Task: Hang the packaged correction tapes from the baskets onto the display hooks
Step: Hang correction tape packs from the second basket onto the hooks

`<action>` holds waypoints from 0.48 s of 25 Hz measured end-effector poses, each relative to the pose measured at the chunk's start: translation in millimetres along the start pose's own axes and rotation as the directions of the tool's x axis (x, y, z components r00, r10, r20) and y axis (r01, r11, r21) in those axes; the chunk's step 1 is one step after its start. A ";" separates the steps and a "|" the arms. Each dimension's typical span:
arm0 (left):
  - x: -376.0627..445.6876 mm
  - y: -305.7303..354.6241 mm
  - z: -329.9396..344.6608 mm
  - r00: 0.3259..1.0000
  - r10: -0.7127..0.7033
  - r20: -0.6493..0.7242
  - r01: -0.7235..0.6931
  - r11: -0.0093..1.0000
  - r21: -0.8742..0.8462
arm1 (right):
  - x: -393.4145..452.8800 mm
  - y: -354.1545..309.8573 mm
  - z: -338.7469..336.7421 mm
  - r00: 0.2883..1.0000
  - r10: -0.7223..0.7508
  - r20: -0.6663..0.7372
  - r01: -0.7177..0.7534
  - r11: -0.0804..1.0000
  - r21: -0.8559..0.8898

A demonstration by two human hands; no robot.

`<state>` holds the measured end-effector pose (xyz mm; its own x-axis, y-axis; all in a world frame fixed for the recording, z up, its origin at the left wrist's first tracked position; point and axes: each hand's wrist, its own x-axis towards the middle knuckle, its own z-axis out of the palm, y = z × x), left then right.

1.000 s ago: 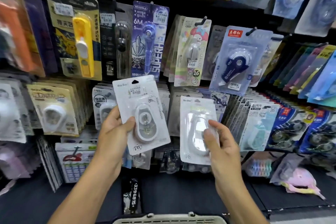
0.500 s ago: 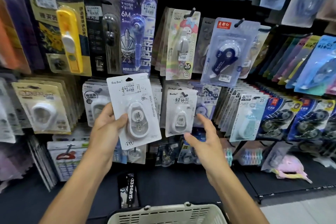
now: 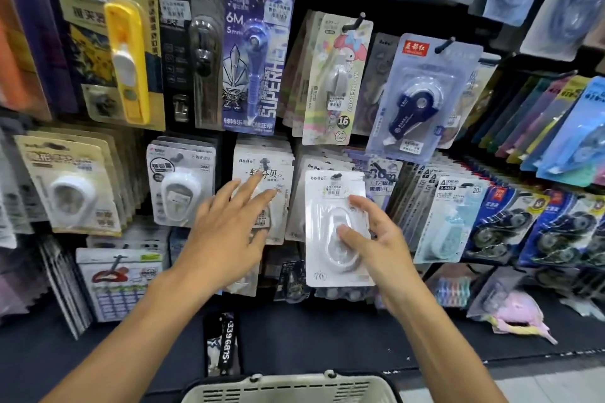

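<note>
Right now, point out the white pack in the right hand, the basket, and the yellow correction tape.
white pack [image 3: 330,186], head view, upper card.
basket [image 3: 291,384], head view, top rim.
yellow correction tape [image 3: 126,59], head view, body's middle.

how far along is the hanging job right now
Done: a BoBo pack hangs on its hook under the open left hand, which rests on it. In hand: the right hand grips a white correction tape pack whose hole sits at a hook; whether it is fully seated is unclear. Left: unknown, since only the basket rim shows, not its contents.
</note>
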<state>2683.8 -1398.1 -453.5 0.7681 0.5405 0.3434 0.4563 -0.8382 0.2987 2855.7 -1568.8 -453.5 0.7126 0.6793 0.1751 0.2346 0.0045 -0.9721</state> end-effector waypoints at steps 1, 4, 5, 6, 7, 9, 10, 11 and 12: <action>2.4 -0.8 5.7 0.999 -0.004 0.037 0.003 0.999 0.043 | 9.1 0.4 0.6 1.000 -0.012 0.004 0.013 0.997 -0.078; 6.7 -1.1 16.0 0.995 -0.012 0.101 0.000 0.993 0.117 | 35.8 1.5 12.3 0.995 -0.078 0.056 0.090 0.955 -0.281; 5.2 0.4 18.2 0.995 -0.019 0.099 0.005 0.990 0.138 | 43.4 4.9 15.3 0.993 -0.091 0.075 0.110 0.941 -0.320; 1.7 3.7 20.3 0.997 -0.027 0.076 0.014 0.988 0.156 | 49.4 8.5 17.6 0.991 -0.097 0.088 0.123 0.926 -0.357; -4.0 8.6 23.0 0.999 -0.026 0.037 0.019 0.986 0.165 | 53.5 11.5 18.5 0.989 -0.101 0.104 0.136 0.903 -0.408; -21.0 22.9 30.9 1.000 0.005 -0.011 -0.003 0.988 0.154 | 52.6 18.9 16.5 0.979 -0.136 0.151 0.196 0.830 -0.522; -29.2 31.4 36.9 1.000 0.025 0.004 -0.025 0.989 0.142 | 49.1 24.7 14.0 0.974 -0.161 0.161 0.225 0.788 -0.574; -39.6 37.9 47.4 0.998 0.025 0.063 -0.033 0.992 0.122 | 41.0 35.7 11.5 0.973 -0.176 0.149 0.230 0.763 -0.603; -50.9 42.3 61.7 0.985 0.007 0.170 -0.024 0.995 0.093 | 27.8 53.0 9.4 0.977 -0.178 0.117 0.212 0.771 -0.600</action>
<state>2691.7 -1465.6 -513.3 0.8365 0.5141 0.1895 0.4779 -0.8538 0.2066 2881.7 -1542.8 -501.6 0.5772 0.7489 0.3255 0.7289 -0.2928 -0.6188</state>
